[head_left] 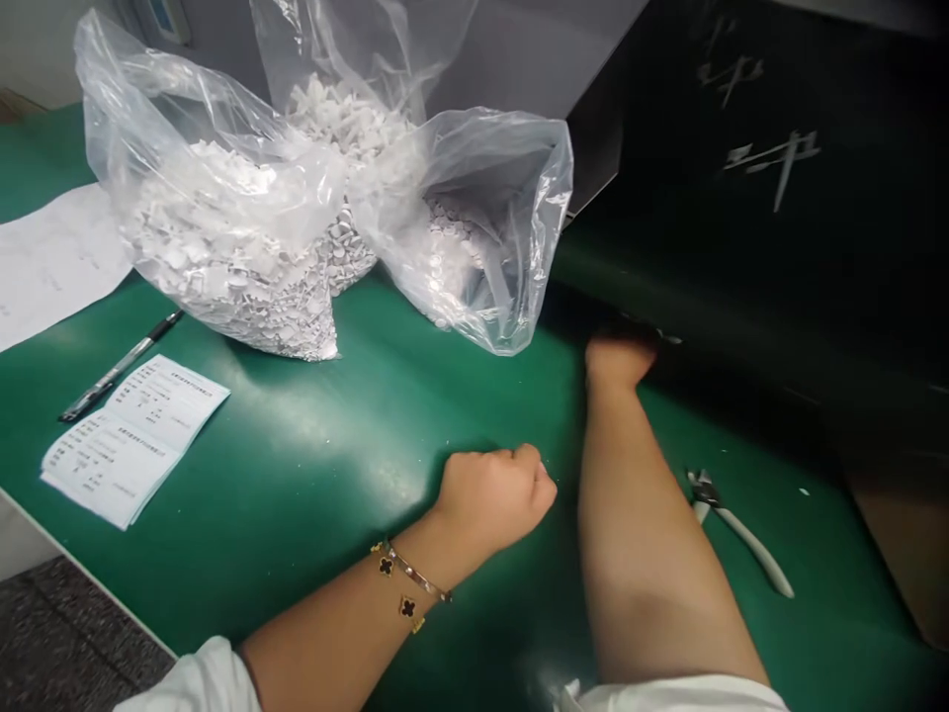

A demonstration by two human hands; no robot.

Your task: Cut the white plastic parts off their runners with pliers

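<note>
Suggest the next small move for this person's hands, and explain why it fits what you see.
Probably the left hand, closed in a fist on the green mat, should open and reach for the open plastic bag of small white parts, since it rests close to that bag, while the right hand is up at the edge of the dark panel.

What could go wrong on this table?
The open plastic bag of small white plastic pieces slumps on the green table, so it might tip and spill. The white-handled cutters lie beside the right arm, which might knock them. The right hand is partly hidden at the dark panel, so it could bump something unseen.
</note>
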